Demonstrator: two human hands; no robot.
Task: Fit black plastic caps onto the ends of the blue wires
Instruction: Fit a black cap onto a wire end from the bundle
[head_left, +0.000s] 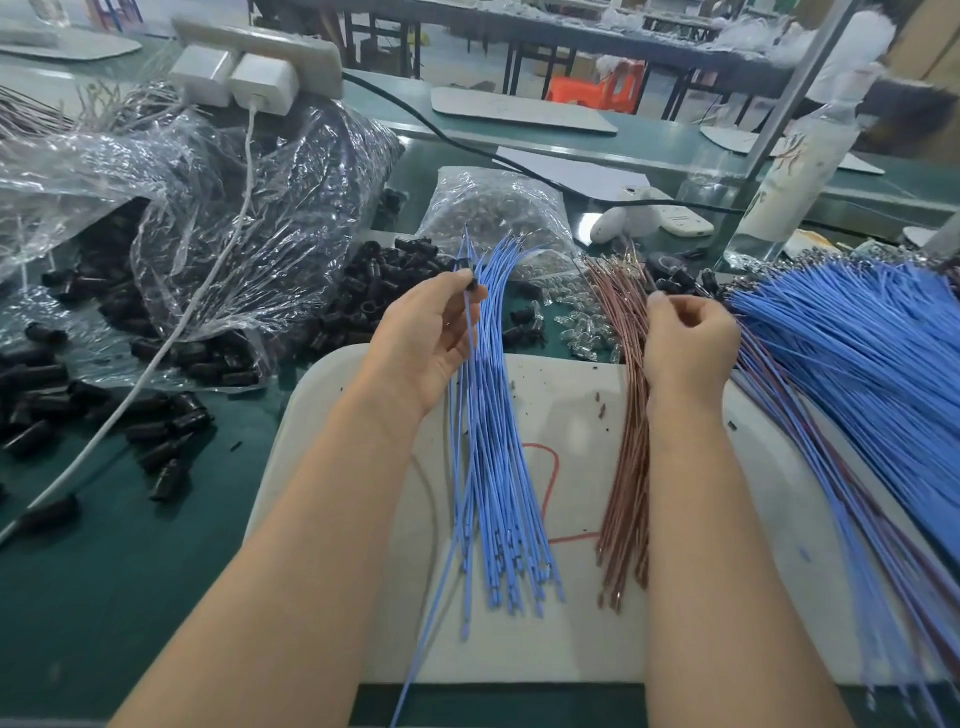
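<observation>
My left hand (423, 340) pinches a small black cap (471, 285) on a single blue wire (460, 519) that hangs down toward the table's front edge. Just right of it a bundle of blue wires (498, 467) lies on the white board (571, 597). My right hand (685, 343) has its fingers curled at the left edge of a large fan of blue wires (872, 374); whether it holds a wire I cannot tell. Loose black caps (379, 291) are heaped behind my left hand.
A bundle of brown wires (628, 467) lies between my hands. Clear bags of black caps (234, 218) and of clear parts (498, 213) sit behind. A white cable (156, 358) crosses the green mat from a power strip (260, 52). A metal post (779, 130) stands at the right.
</observation>
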